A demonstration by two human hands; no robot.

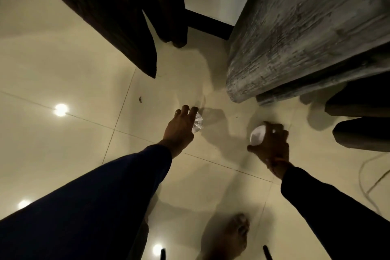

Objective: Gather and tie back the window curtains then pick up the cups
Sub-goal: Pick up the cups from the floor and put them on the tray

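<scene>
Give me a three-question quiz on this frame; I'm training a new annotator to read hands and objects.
1. True or false: the left hand holds a clear plastic cup.
2. What does the right hand grip? A) a curtain tie B) a white cup C) a cable
3. What lies under both hands: carpet or tiled floor?

Key
1. True: its fingers curl round the cup.
2. B
3. Tiled floor, glossy, with ceiling lights reflected in it.
</scene>
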